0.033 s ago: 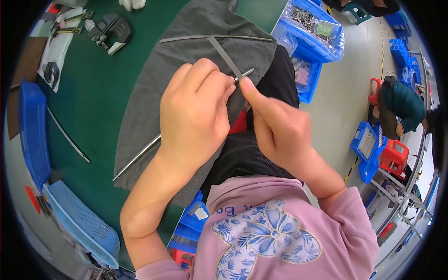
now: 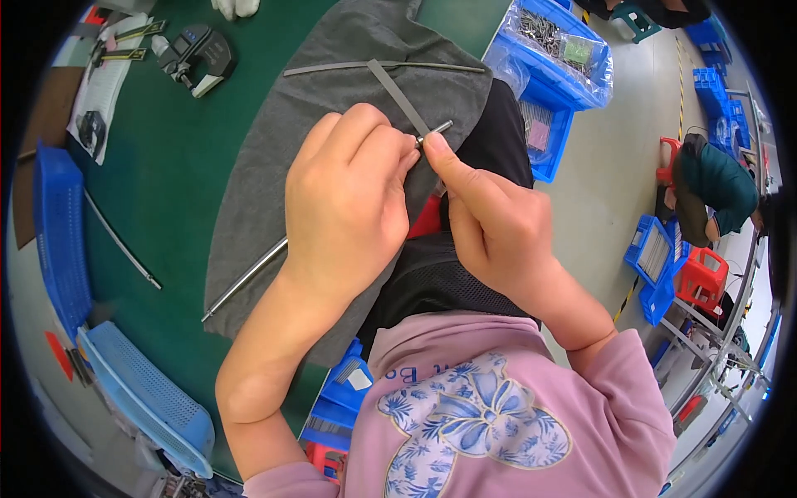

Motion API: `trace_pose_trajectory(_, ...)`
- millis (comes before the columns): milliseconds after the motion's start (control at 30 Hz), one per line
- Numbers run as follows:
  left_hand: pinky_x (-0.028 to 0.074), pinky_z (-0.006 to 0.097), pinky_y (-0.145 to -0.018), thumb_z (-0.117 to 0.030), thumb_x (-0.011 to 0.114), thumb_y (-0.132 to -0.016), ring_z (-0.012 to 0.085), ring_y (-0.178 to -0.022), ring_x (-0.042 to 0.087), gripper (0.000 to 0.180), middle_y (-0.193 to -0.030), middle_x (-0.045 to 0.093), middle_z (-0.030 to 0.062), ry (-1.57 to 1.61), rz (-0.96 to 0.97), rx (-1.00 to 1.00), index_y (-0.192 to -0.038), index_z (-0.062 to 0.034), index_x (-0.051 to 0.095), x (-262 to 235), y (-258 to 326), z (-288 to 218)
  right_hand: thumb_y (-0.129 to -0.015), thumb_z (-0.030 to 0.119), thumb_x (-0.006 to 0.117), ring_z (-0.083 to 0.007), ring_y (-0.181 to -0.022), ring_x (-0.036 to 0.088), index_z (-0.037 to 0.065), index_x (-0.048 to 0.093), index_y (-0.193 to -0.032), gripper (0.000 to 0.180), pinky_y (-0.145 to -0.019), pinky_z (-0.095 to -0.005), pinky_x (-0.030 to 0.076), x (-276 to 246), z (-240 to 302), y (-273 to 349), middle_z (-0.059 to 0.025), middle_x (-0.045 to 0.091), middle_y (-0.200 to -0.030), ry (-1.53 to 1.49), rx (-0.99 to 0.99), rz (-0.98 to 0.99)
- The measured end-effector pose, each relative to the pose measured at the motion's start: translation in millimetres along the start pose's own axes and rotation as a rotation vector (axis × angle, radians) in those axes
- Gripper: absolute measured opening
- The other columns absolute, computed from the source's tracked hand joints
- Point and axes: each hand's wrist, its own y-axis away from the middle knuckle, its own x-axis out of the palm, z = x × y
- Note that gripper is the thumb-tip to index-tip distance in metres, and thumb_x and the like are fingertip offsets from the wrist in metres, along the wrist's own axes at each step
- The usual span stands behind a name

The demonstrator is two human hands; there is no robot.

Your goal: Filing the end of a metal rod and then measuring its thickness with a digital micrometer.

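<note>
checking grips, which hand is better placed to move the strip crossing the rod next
Probably the right hand: it pinches the strip near the rod, while the left hand holds the rod.

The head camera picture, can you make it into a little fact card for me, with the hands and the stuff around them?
Left hand: holds a thin, shiny, silver metal rod
Right hand: thumb on the lower end of a flat, straight grey strip, by the rod
Under the rod: soft dark grey cloth
Table: green, with a dark C-shaped measuring tool
Across the floor: red plastic stool, person in a dark green top
</note>
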Motion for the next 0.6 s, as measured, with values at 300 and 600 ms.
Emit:
trace_pose_trajectory(300,0.044,0.038,-0.06,0.005,0.07,-0.067,0.0278,-0.069,0.053,0.015,-0.076,0.054,0.0082,-0.012,-0.011,-0.003,-0.076,-0.0011,0.059,0,-1,0,-0.07,-0.001,0.061,-0.0207,-0.042,0.05,0.01,0.062,-0.125,0.056,-0.04,-0.0331,0.039,-3,4,1,-0.0038,0.048,-0.058,0.011,0.022,0.011)
trace_pose_trajectory(600,0.044,0.037,-0.06,0.005,0.07,-0.067,0.0279,-0.069,0.054,0.015,-0.076,0.055,0.0084,-0.021,-0.013,-0.002,-0.076,-0.0012,0.06,0,-1,-1,-0.069,0.001,0.063,-0.0184,-0.039,0.045,0.011,0.063,-0.126,0.058,-0.039,-0.0333,0.035,-13,8,2,-0.0025,0.041,-0.054,0.056,0.04,0.073)
